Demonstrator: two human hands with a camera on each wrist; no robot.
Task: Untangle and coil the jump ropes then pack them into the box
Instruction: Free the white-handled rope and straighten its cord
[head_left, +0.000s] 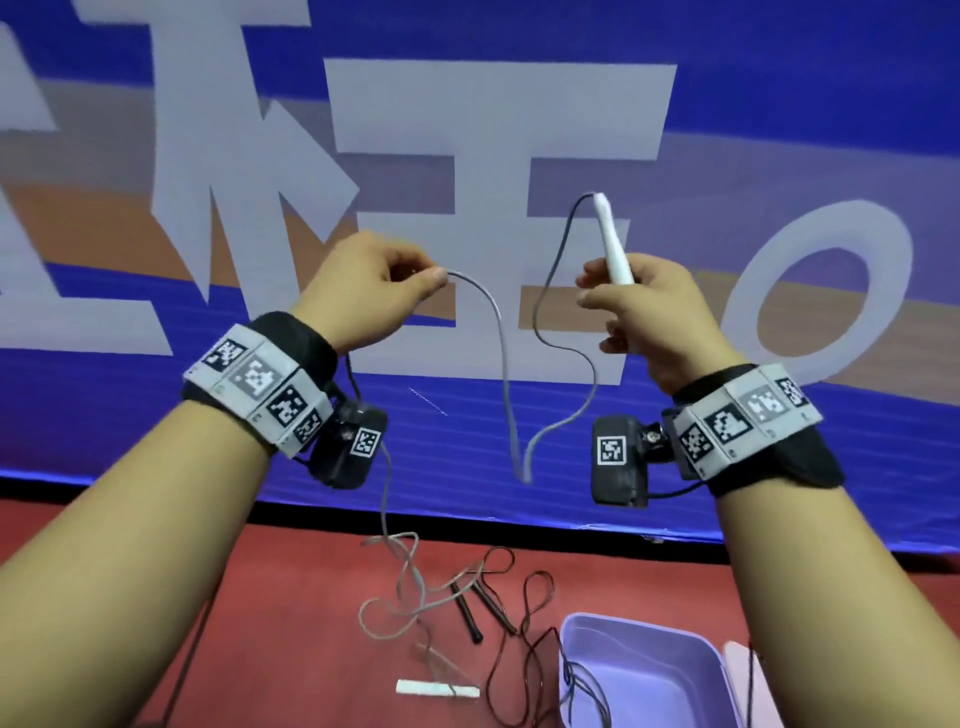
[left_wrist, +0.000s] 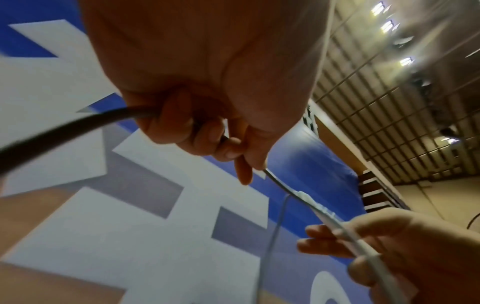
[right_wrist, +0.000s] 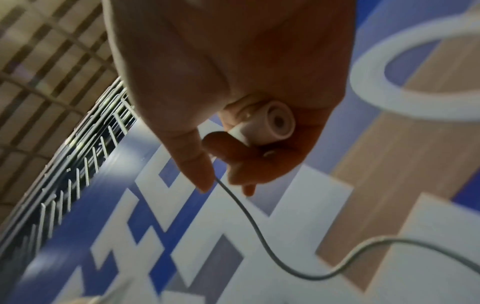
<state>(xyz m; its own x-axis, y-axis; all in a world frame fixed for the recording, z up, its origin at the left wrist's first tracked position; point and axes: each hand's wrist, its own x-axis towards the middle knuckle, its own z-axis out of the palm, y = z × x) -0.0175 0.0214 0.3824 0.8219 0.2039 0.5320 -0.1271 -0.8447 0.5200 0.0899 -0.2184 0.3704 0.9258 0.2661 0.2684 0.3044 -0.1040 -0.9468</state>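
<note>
The white handle (head_left: 614, 244) in the right hand (head_left: 657, 317) looks like smooth, matt plastic, its butt end hollow in the right wrist view. The grey rope (head_left: 501, 338) pinched by the left hand (head_left: 363, 291) looks like thin, smooth plastic-coated cord with a slight sheen. Below the hands, the red surface (head_left: 291, 623) is matt and even. Below the right hand, the lilac box (head_left: 644, 670) looks like smooth plastic with a soft gloss. Below and between the hands, the dark rope (head_left: 524, 644) looks thin and slick, its black handles (head_left: 467, 616) matt.
</note>
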